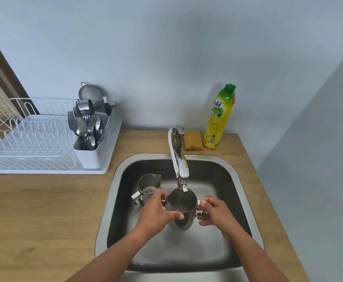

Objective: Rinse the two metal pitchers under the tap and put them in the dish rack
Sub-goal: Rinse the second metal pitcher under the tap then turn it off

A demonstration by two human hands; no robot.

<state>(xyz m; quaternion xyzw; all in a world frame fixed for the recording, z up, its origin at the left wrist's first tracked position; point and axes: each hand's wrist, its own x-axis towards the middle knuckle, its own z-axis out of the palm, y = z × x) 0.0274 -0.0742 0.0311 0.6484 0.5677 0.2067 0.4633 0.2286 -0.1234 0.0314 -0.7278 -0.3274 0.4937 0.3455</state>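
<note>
1. Under the tap [179, 159] spout, over the sink [235, 180] basin: the near pitcher [181, 208] is held upright, mouth directly below the nozzle, spout lip pointing left
2. Left hand [156, 210] wraps the pitcher's left wall: fingers over the far side by the spout lip, thumb [175, 216] pressed across the front of the body. Firm closed hold on the pitcher
3. Right hand [213, 210] is at the pitcher's handle [198, 208] on the right side, fingers curled around it, thumb below. Closed on the handle
4. Water stream from the nozzle: can't tell if it's running, too faint to confirm
5. Second pitcher [148, 187] stands upright on the sink floor, left of and behind the held one, just beside the left hand; its handle points left-down, spout toward the back right
6. Dish rack [34, 143] sits on the wooden counter [44, 210] left of the sink, well apart from both pitchers. White wire slots hold no pitcher
7. Cutlery caddy [93, 153] on the rack's right end holds forks and spoons; a metal cup [84, 105] sits upturned on top, a strainer [90, 92] leans on the wall behind
8. Behind the tap: yellow sponge [193, 140], then a dish soap bottle [219, 117] with green cap just to its right, both on the counter by the wall
</note>
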